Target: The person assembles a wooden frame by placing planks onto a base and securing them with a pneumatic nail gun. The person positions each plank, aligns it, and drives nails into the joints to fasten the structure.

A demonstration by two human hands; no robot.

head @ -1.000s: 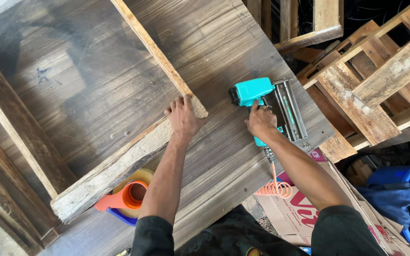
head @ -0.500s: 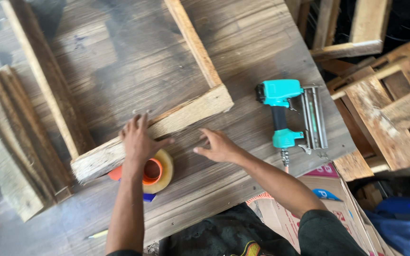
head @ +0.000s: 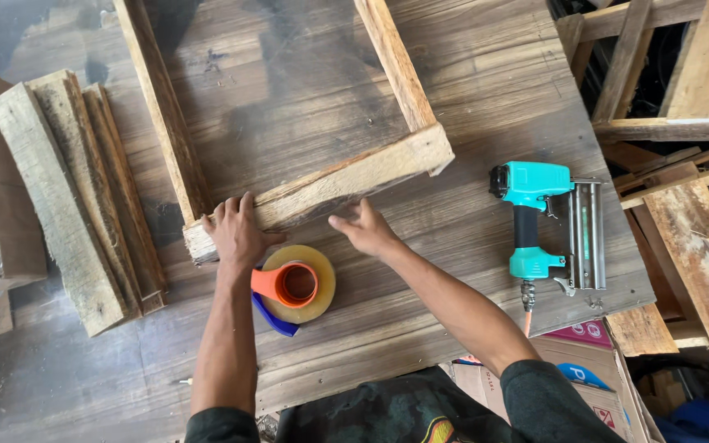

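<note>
A rough wooden frame lies on the plank table (head: pixel 469 246); its near crosspiece (head: pixel 338 184) joins a left rail (head: pixel 162 115) and a right rail (head: pixel 391 61). My left hand (head: pixel 235 234) rests flat on the crosspiece's left end, where it meets the left rail. Fingers spread, my right hand (head: pixel 363 230) touches the crosspiece's near edge, holding nothing. A tape dispenser (head: pixel 293 287) with an orange core and blue handle sits just below my left hand. The teal nail gun (head: pixel 543 226) lies on the table to the right, untouched.
Several rough wood slats (head: pixel 75 197) are stacked at the left. Wooden pallets (head: pixel 674 107) stand beyond the table's right edge. A cardboard box (head: pixel 584 361) sits below the table's near right corner.
My right hand let go of the nail gun and moved left to the crosspiece. My left hand slid along the crosspiece to its left end. The view shifted left.
</note>
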